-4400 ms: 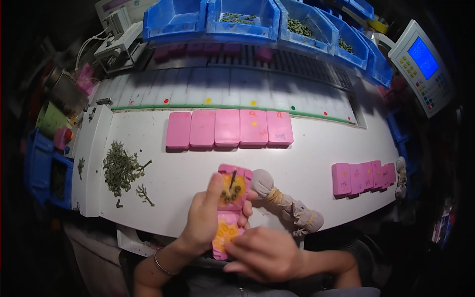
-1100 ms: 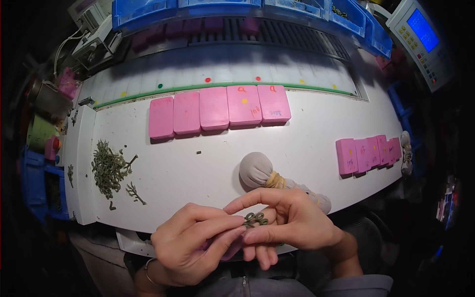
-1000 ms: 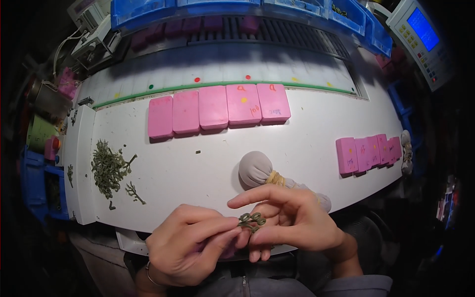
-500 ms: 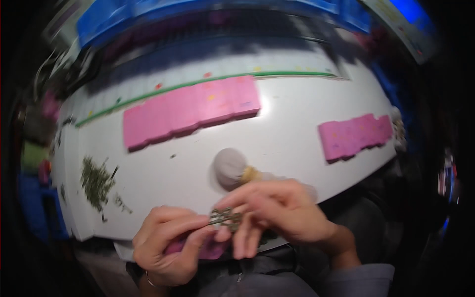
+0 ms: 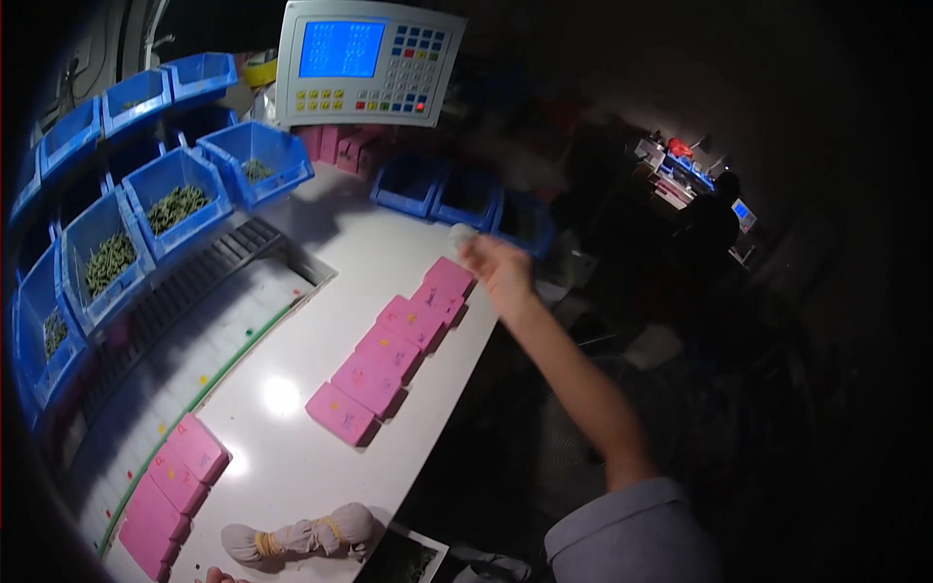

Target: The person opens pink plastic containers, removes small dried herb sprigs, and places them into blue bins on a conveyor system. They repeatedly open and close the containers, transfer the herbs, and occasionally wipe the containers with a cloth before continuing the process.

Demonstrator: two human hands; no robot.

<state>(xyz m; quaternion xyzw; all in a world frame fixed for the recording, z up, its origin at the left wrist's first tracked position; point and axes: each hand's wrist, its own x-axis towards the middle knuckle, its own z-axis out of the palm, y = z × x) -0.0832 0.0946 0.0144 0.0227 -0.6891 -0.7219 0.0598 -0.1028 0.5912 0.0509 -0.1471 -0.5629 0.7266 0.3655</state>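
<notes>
The right hand [image 5: 498, 269] reaches over the far pink packets [image 5: 442, 282]; blur hides how its fingers stand. The packets look light and flat, best pinched by an edge.

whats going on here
A person stands at a white table, right hand stretched out past the far end of a row of pink packets, at the table edge. Whether it holds anything is too blurred to tell. The left hand barely shows at the bottom edge. A tied cloth bundle lies near the front, more pink packets at left, and blue bins of green bits behind.
</notes>
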